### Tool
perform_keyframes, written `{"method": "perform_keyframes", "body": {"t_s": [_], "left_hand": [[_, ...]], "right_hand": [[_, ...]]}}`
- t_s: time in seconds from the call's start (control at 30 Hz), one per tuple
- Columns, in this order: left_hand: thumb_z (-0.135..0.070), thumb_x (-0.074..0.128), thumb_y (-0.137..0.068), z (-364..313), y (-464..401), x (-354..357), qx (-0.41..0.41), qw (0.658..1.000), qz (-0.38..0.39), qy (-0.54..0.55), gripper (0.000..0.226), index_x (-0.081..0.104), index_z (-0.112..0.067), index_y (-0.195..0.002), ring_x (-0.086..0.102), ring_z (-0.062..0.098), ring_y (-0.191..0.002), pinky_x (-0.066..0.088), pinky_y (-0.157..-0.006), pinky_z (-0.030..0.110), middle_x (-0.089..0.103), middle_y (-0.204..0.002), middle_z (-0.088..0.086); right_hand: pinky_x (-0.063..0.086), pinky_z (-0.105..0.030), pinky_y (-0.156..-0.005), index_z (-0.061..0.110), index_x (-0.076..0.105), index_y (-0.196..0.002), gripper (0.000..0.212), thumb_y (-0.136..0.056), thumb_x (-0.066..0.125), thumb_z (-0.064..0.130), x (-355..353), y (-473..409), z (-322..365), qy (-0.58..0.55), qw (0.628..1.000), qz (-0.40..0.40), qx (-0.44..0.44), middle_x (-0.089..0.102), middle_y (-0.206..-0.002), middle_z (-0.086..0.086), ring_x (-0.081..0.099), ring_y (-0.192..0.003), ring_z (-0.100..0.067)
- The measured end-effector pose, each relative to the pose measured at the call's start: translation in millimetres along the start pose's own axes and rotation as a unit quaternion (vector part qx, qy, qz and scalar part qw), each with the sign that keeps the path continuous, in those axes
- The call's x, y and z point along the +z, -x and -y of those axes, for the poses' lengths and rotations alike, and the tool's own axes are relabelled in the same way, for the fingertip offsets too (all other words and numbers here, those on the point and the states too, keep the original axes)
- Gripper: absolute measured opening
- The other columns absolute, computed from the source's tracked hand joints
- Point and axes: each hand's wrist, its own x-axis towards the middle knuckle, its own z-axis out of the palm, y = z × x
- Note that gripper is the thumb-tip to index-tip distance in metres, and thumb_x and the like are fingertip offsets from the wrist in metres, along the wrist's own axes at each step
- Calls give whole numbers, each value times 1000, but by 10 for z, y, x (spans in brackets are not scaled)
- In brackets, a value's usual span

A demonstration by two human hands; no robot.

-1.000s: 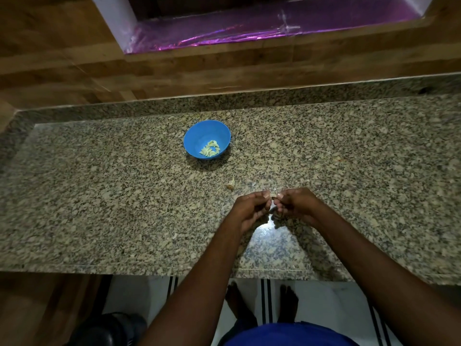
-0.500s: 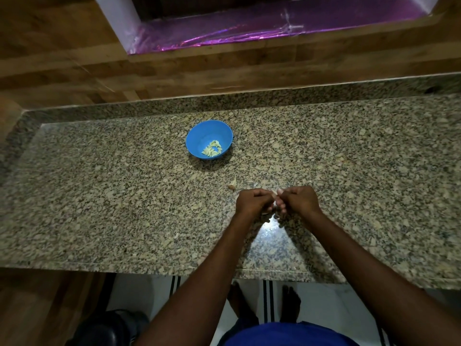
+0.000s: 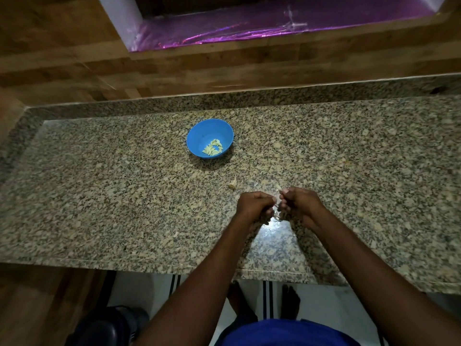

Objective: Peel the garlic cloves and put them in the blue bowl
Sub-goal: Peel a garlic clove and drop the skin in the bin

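A blue bowl (image 3: 199, 132) stands on the granite counter (image 3: 99, 196) with several peeled pale garlic cloves (image 3: 212, 147) inside. Nearer the front edge, my left hand (image 3: 254, 204) and my right hand (image 3: 300, 203) meet with curled fingers and pinch a small garlic clove (image 3: 277, 206) between them; the fingers hide most of it. A bit of papery skin sticks up at my right fingertips. One unpeeled clove (image 3: 232, 184) lies on the counter just left of and beyond my hands.
Small flakes of garlic skin (image 3: 252, 182) lie scattered around the hands. A wood-patterned wall rises behind the counter, with a purple foil-lined recess (image 3: 274, 23) above. Below the front edge are a tiled floor, bare feet and a dark object (image 3: 107, 328).
Both hands stay together on the clove with only small finger shifts. The view has drifted slightly.
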Motion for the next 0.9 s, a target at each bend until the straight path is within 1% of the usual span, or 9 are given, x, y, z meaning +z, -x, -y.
{"method": "perform_keyframes", "body": {"t_s": [0.1,0.17,0.3,0.4,0.5,0.6,0.73,0.8,0.9], "left_hand": [[3,79,-78,18,5,-24,52,996,-23,-68,4,76,0,-78,58,8,-42,50,-50,21,66,-59,12],[5,80,-74,13,13,-15,92,987,-40,-129,7,77,1,-80,58,2,-43,47,-45,16,69,-63,12],[10,72,-81,-21,23,15,124,968,-45,-214,7,76,5,-83,65,25,-54,60,-56,34,72,-73,24],[15,62,-87,-32,-16,6,104,979,-20,-172,12,73,11,-90,60,24,-48,57,-53,40,68,-68,24],[5,69,-89,-46,-31,-12,72,994,5,-85,4,72,5,-91,61,23,-51,59,-58,44,67,-69,20],[-1,76,-85,-53,-41,1,57,997,1,-50,8,74,-5,-79,65,26,-60,61,-67,48,69,-72,21],[2,75,-84,-12,-62,-15,11,1000,15,10,11,76,-7,-78,72,21,-65,61,-61,29,74,-75,15],[3,73,-86,1,-56,-37,13,999,30,15,10,76,-6,-81,71,20,-63,60,-61,26,74,-74,14],[5,69,-88,1,-75,-62,50,998,25,-26,13,73,-5,-80,63,21,-55,62,-65,41,68,-69,16]], "right_hand": [[51,-34,-62,-3,64,-85,9,-94,65,0,-40,-54,-16,32,999,-11,-15,62,-71,-17,56,-55,-22],[52,-36,-62,-6,65,-83,11,-92,68,1,-62,-73,-33,81,996,-19,-44,65,-74,-21,60,-58,-26],[56,-37,-58,1,66,-67,25,-91,69,0,-84,-106,-81,192,975,-18,-108,70,-70,-22,66,-52,-28],[60,-44,-60,5,66,-63,27,-89,70,0,-106,-133,-106,247,959,-25,-134,69,-61,-17,68,-52,-32],[58,-36,-56,6,67,-64,25,-88,69,0,-110,-116,-117,275,948,-34,-154,68,-54,-11,70,-51,-29],[56,-29,-52,3,67,-71,20,-90,67,-2,-91,-63,-109,261,955,-23,-142,68,-56,-10,68,-49,-21],[57,-23,-50,-10,66,-84,10,-93,63,-6,-111,0,-70,131,989,21,-61,67,-70,-21,65,-51,-17],[57,-22,-51,-10,65,-85,10,-93,62,-7,-136,29,-35,75,996,39,-14,66,-73,-19,65,-57,-18],[55,-26,-47,-9,64,-82,13,-94,60,-6,-186,44,12,62,997,29,24,66,-69,-17,63,-52,-19]]}}
